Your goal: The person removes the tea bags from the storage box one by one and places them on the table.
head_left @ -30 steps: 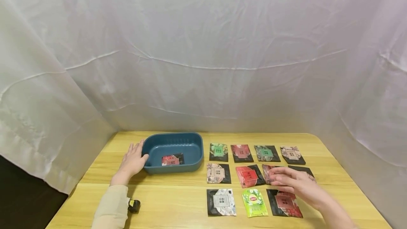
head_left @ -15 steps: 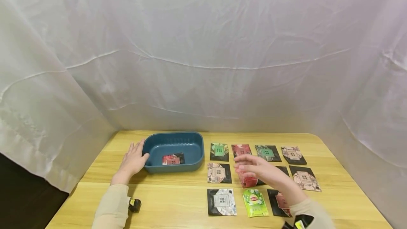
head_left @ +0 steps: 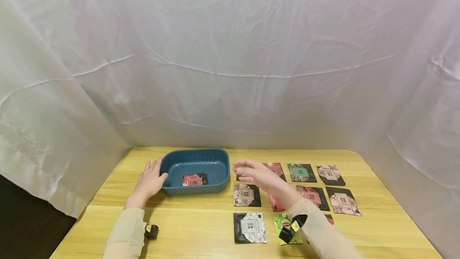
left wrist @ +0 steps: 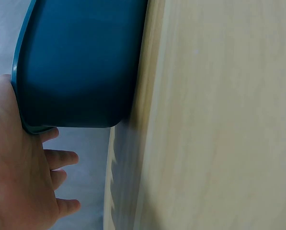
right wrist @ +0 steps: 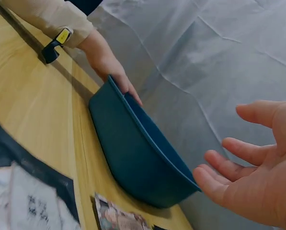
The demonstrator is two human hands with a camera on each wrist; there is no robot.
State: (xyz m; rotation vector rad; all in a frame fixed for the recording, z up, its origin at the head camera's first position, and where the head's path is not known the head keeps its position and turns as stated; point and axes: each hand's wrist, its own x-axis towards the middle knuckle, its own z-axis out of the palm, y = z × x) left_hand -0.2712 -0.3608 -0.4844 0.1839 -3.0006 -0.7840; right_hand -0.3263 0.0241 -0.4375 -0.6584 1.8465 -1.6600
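My left hand point(head_left: 149, 181) rests against the left end of a blue rectangular tub point(head_left: 212, 189), fingers spread, thumb at the rim. Inside the tub lies a red and black tea bag sachet point(head_left: 193, 180). My right hand point(head_left: 260, 176) hovers just right of the tub with fingers loosely spread and holds nothing, as the right wrist view confirms. Beneath it, the back-left sachet is mostly hidden. Close by lie a beige and black tea bag sachet point(head_left: 246, 195) and a red one point(head_left: 274, 168), partly covered.
Farther right lie a green and black sachet point(head_left: 301, 173), beige ones point(head_left: 330, 174) and a red one point(head_left: 312, 197). Nearer the front are a white and black sachet point(head_left: 249, 227) and a green Lipton one point(head_left: 284, 221) under my right forearm. Pale curtains point(head_left: 230, 91) enclose the wooden table point(head_left: 194, 227).
My right hand has moved left across the sachets, from the right side of the rows to near the tub. My left hand and the tub have stayed in place.
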